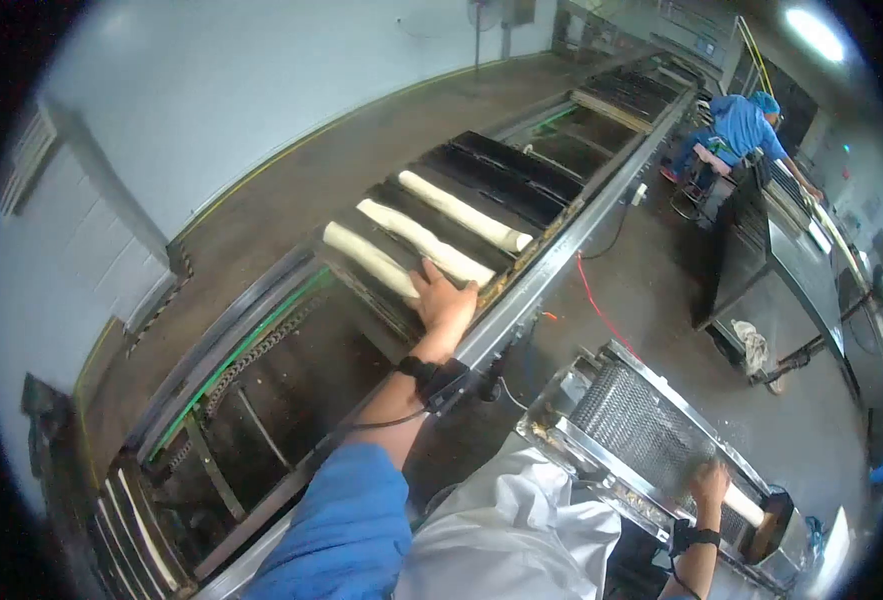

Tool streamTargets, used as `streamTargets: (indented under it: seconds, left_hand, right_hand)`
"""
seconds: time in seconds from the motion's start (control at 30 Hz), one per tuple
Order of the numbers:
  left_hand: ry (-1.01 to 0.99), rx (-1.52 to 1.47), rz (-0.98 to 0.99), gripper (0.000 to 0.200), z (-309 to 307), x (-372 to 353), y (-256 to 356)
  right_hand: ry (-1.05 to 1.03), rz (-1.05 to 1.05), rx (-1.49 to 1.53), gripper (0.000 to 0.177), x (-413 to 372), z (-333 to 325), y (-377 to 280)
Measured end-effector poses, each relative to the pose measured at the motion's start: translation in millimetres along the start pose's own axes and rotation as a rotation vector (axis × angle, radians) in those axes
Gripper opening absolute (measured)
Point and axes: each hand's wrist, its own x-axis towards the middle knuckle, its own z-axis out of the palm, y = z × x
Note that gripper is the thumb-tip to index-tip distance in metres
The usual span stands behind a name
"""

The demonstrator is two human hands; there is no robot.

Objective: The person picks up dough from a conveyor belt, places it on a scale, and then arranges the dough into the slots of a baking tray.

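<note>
My left hand (443, 305) reaches out over a black channelled baking tray (521, 170) on a long conveyor. Its fingers lie flat on the near end of the nearest dough log (366, 257), thumb spread to the side. Two more pale dough logs (426, 242) (461, 211) lie in the neighbouring channels. My right hand (709, 485) is down at a small mesh belt machine (641, 425), closed on the end of another dough log (746, 506) that lies on the belt. Both wrists carry black bands, and the left has a cable.
The steel conveyor rail (551, 265) runs diagonally with more black trays (631, 95) farther along. Another person in blue (741, 130) works at a steel table (791, 250) at the upper right. A red cable (601, 310) lies on the floor.
</note>
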Motion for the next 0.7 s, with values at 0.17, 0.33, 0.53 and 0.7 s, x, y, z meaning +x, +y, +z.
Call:
streamTargets:
  seconds: [0.17, 0.33, 0.53, 0.7]
  left_hand:
    - [-0.003, -0.028, 0.02, 0.095, 3, 3, -9]
    - [0.064, -0.136, 0.278, 0.089, 14, 17, -41]
    - [-0.027, -0.037, 0.039, 0.1, 25, 42, -46]
    - [-0.018, -0.04, 0.101, 0.106, 15, 29, -39]
  right_hand:
    - [0.211, -0.259, -0.119, 0.037, -35, -5, -6]
    - [0.082, -0.053, -0.157, 0.033, -52, -49, -43]
    - [0.082, -0.202, -0.014, 0.039, -50, -60, -45]
    - [0.034, -0.216, -0.03, 0.032, -59, -53, -70]
